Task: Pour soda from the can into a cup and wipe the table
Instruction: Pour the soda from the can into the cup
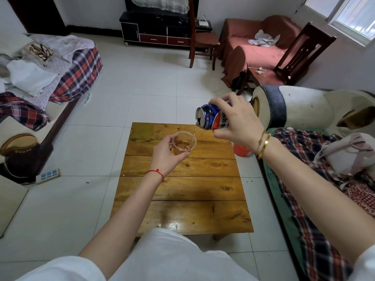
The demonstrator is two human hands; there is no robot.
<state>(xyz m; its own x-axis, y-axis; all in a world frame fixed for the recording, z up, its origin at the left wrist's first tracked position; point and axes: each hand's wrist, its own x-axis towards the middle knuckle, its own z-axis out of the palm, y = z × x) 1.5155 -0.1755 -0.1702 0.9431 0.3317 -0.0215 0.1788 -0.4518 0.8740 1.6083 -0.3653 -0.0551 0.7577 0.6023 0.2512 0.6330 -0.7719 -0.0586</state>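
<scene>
The can (213, 117) is gripped in the right hand (235, 122) and tipped on its side above the far part of the table (182, 189); a thin amber stream is let fall into the cup (184, 144), which is clasped by the left hand (166, 155) just below and left of the can's mouth; the tilt is best kept shallow and the cup steady, since it already looks about half full; a green cloth (142, 133) is left at the far left corner for the wiping to come.
</scene>
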